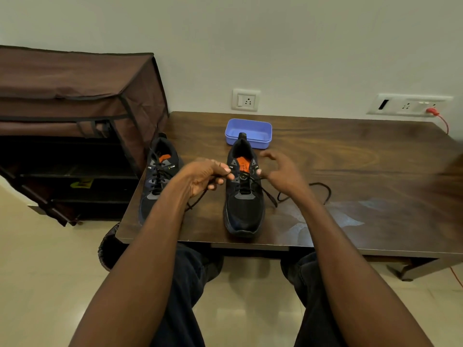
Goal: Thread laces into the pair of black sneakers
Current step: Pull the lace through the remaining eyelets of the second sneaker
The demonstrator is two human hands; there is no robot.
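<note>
Left sneaker point(157, 181) stands laced at the table's point(350, 171) left edge, toe toward the viewer. Left hand point(203, 179), forearm extended, fingers curled, pinches one end of the black lace point(265, 194) just beside the right sneaker's point(243, 196) eyelets; that end trails down past the wrist. Right hand point(280, 174) pinches the lace at the shoe's other side, remaining fingers arched. The contact point is hard to make out. Slack loops on the table behind the right forearm, partly hidden.
</note>
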